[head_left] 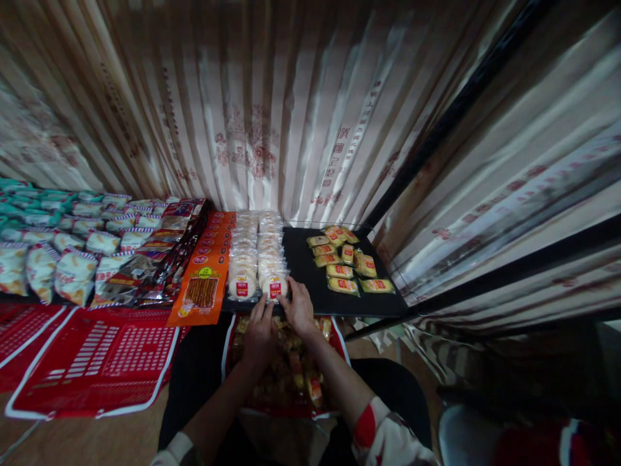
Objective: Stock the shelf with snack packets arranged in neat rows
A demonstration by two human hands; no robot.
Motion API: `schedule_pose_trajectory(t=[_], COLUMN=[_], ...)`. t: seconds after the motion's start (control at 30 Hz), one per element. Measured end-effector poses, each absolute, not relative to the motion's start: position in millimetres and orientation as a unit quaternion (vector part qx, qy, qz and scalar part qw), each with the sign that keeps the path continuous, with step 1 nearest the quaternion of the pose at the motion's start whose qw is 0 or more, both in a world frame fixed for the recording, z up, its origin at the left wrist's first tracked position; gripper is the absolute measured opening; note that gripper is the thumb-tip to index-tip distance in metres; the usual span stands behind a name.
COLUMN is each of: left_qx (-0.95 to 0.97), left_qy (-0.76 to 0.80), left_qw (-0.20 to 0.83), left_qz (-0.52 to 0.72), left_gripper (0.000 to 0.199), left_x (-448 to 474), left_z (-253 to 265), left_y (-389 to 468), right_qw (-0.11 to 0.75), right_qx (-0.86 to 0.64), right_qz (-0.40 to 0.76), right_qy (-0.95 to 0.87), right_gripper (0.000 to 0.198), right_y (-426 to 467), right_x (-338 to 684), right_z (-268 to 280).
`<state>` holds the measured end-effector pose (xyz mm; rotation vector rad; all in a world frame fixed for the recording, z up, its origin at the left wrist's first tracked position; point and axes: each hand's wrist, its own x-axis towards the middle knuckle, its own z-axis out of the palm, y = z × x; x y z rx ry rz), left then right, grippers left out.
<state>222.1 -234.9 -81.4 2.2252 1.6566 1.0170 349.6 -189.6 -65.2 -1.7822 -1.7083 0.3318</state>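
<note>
Two rows of clear-wrapped round white crackers with red labels run back along the black shelf; the left row's front packet (241, 287) stands beside the right row's front cracker packet (274, 287). My right hand (298, 309) grips that right packet by its near right corner, thumb and fingers around the edge. At its near left corner, my left hand (261, 331) holds the same packet with the fingertips. Under my forearms, a red basket (345, 355) with a white rim holds many yellow-wrapped snacks (314, 388), partly hidden by my arms.
Several yellow snack packs (339, 271) lie loosely on the black shelf (310, 259) at right. An orange bag of stick snacks (202, 278), dark red packets (169, 239) and white snack bags (75, 275) fill the left. Another red basket (97, 362) sits below. Curtains (291, 129) hang behind.
</note>
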Motion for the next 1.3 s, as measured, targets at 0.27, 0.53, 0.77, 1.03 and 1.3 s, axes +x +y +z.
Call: schedule_pose_trajectory(t=[0.27,0.53,0.77,1.03,1.3], left_qx=[0.753,0.758,0.772,0.769,0.772], left_qy=[0.556,0.553,0.542,0.576,0.545], left_qw=[0.090,0.058,0.029,0.003,-0.053], left_qz=[0.338,0.341,0.332,0.276,0.323], left_gripper=[0.041,0.040,0.040,0.047,0.053], left_x=[222.3,224.1,225.6,230.6,245.0], left_z=[-85.7,-87.3,-84.3,-77.0,-94.7], left_y=[-231.6,-226.9,-228.2,-235.4,-235.3], right_qw=[0.311,0.330,0.368,0.424,0.256], right_qx=[-0.673,-0.673,-0.660,-0.674,-0.587], right_qz=[0.125,0.109,0.146,0.088,0.013], right_qy=[-0.659,-0.653,-0.639,-0.599,-0.768], right_gripper=[0.050,0.045,0.047,0.046,0.035], right_y=[-188.2,-189.0,-188.5,-173.0,-96.0], right_x=[346.0,345.3,347.9,353.5,338.6], right_z=[-71.7,-75.4,-79.1,-53.3,-5.4])
